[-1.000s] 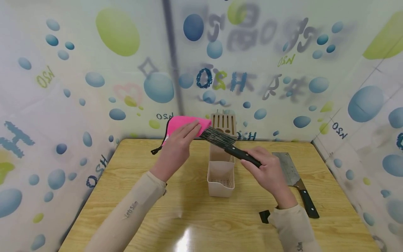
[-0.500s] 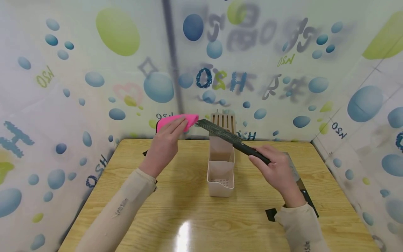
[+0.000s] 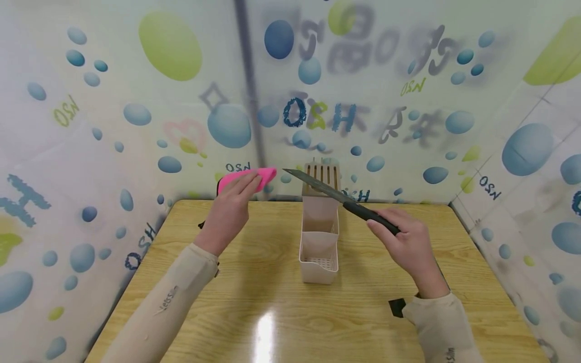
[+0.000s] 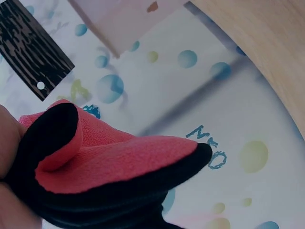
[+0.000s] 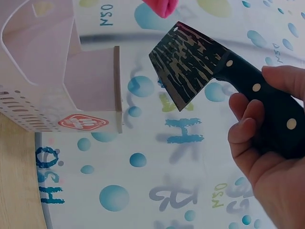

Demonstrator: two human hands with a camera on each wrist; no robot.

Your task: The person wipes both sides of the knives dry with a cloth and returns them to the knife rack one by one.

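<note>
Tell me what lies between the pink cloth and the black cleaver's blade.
Nothing lies there: the head view shows a narrow bare gap between the pink cloth and the black cleaver, with the patterned wall behind it.

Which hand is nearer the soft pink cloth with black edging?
Left. The left hand grips the cloth itself; the right hand is apart, off to its right, holding the black-handled, dark-patterned cleaver.
</note>
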